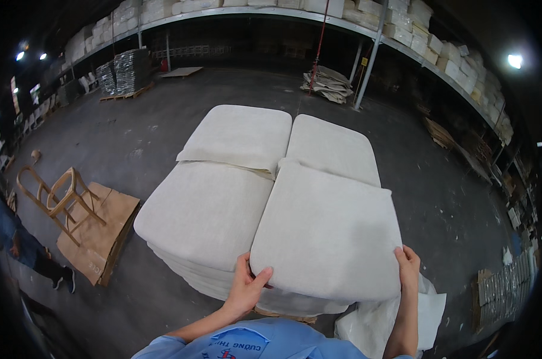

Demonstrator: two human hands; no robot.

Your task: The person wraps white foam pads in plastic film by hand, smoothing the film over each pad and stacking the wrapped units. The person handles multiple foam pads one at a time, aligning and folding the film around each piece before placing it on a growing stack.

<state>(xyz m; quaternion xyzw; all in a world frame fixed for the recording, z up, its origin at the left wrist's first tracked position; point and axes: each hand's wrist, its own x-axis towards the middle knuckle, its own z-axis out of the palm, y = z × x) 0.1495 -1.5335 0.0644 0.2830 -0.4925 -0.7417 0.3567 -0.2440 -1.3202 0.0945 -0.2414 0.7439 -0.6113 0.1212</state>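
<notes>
Cushion (331, 233), white, round-cornered, plain-faced: the near right quarter of a block of four, and the landmark for all entries below.

Left hand (250, 288): at the cushion's near left corner, nearly closed, thumb laid on top, other fingers curled at the edge (partly hidden), pinching it.

Right hand (408, 268): at the cushion's right edge, fingers loosely bent, fingertips against the side; whether it grips or merely steadies cannot be told.

Pad stack (205, 209), white, layered: just left of the cushion.

Far left pad (241, 128), white, near edge loose: beyond the cushion and to its left.

Far right pad (334, 143), white: directly beyond the cushion.

Pale sheeting (431, 314): below the cushion's near right corner.

Blue shirt (289, 341): on the cushion's near side, bearing dark inverted lettering and a small red mark.

Cardboard (118, 215), brown: well left of the cushion, pale printed characters near one corner; wooden chair frame (54, 210) above it.

Yellow tag (364, 61): far beyond the cushion, its marking too small to read.
</notes>
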